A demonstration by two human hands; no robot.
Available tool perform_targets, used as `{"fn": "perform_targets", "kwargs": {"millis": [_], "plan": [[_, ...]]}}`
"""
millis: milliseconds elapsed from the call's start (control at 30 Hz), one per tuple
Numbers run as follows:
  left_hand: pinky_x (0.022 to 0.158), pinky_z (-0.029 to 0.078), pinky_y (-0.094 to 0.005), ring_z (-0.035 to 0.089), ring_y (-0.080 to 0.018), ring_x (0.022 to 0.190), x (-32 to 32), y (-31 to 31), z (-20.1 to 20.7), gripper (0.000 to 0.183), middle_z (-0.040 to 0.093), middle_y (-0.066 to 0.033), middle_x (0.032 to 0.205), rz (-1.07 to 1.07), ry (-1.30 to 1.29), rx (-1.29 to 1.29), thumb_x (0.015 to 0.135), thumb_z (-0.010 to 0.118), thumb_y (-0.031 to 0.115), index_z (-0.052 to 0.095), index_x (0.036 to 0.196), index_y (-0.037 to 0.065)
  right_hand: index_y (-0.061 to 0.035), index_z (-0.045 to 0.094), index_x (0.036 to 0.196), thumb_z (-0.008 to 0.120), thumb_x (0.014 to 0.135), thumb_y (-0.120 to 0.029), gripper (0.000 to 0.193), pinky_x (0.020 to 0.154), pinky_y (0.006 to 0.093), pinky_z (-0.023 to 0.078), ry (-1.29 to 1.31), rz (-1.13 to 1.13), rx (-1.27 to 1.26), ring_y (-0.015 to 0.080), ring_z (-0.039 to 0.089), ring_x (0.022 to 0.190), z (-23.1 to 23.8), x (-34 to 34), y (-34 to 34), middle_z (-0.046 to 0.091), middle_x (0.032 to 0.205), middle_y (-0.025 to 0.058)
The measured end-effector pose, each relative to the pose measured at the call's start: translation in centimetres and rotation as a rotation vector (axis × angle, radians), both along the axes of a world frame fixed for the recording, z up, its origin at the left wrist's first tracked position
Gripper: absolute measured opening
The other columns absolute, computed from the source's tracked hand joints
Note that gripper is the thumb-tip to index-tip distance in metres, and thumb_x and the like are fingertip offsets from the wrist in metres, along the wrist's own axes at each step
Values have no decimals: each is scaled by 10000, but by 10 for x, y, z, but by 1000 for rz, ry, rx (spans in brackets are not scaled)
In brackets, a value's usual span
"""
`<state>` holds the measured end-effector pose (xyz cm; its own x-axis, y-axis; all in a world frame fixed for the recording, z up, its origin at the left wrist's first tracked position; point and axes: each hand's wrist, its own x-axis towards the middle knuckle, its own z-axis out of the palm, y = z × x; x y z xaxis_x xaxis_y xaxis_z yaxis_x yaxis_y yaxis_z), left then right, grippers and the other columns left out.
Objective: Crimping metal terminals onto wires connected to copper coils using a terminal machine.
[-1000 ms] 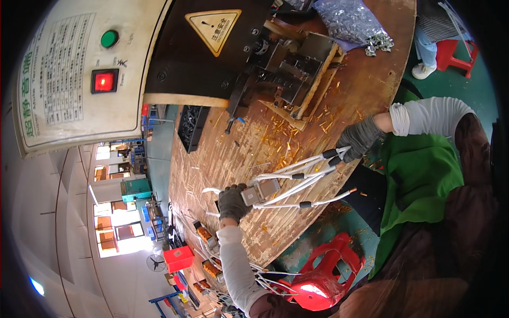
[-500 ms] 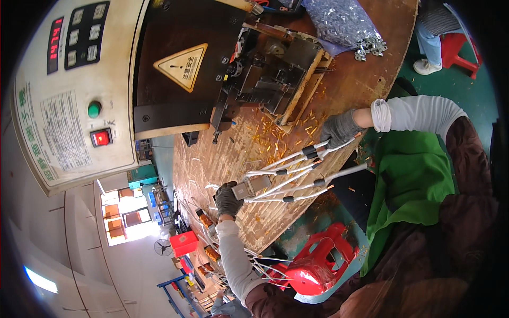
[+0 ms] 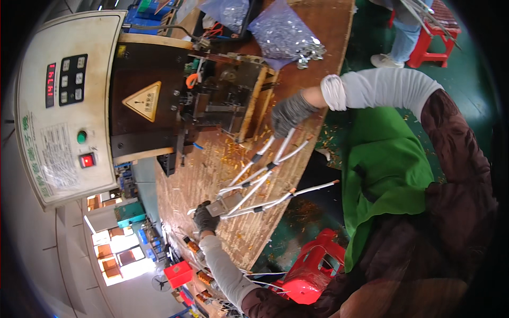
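Observation:
Both my hands wear grey knit gloves. My left hand (image 3: 204, 217) is closed on a flat grey metal block (image 3: 229, 204) with a bundle of white cables (image 3: 260, 183) running from it. Black bands wrap the cables at several places, and some loose ends show copper-coloured tips. The other end of the bundle meets my right hand (image 3: 291, 113), whose fingers are curled round one or two cables; the tips inside the fist are hidden. This hand is beside the front tray of a dark press machine (image 3: 222, 103). A branch with a coppery tip hangs free below it.
The white control box (image 3: 69, 111) has a lit display and a red switch. Small golden scraps (image 3: 233, 153) litter the wooden table (image 3: 185, 185). A clear bag of metal terminals (image 3: 286, 34) lies beyond the press. A red stool (image 3: 310, 273) stands by the table edge; another person sits nearby.
The view has shifted, bringing more of the bench beyond the press into sight. My right hand has moved nearer the press with the cables. My left hand still holds the metal block.

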<state>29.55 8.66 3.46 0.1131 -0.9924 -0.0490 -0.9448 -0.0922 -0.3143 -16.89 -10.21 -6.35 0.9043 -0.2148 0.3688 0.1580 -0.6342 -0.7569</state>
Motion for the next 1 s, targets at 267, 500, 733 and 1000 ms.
{"fn": "perform_targets", "kwargs": {"millis": [267,500,733,1000], "plan": [[831,456,-400,562,-311,957,-24,-3,5,665,591,-127,1018,38,-99,60,541,779,252,528,1146,143,-70,643,896,520,855,-344,303,547,307,470,530,16,732,155,570,607,22,-37,25,626,779,56],[885,419,-404,513,-327,1022,-44,15,12,653,540,-142,1096,-141,-8,-137,594,667,102,460,1214,105,-67,635,804,497,861,-376,343,535,314,451,859,-208,384,150,524,575,-34,-45,29,570,665,28],[883,404,-392,532,-330,970,-97,43,28,410,567,-163,1026,-205,246,-475,693,605,15,537,1098,33,-66,643,798,493,861,-379,353,539,317,450,560,-187,707,149,538,604,-9,-71,35,583,678,51],[892,369,-454,485,-337,1024,-158,15,14,401,539,-143,1082,-373,212,-150,721,614,174,556,1108,86,-50,619,776,533,842,-296,269,505,324,439,347,-13,-630,168,556,548,-35,-46,28,571,647,54]]}}
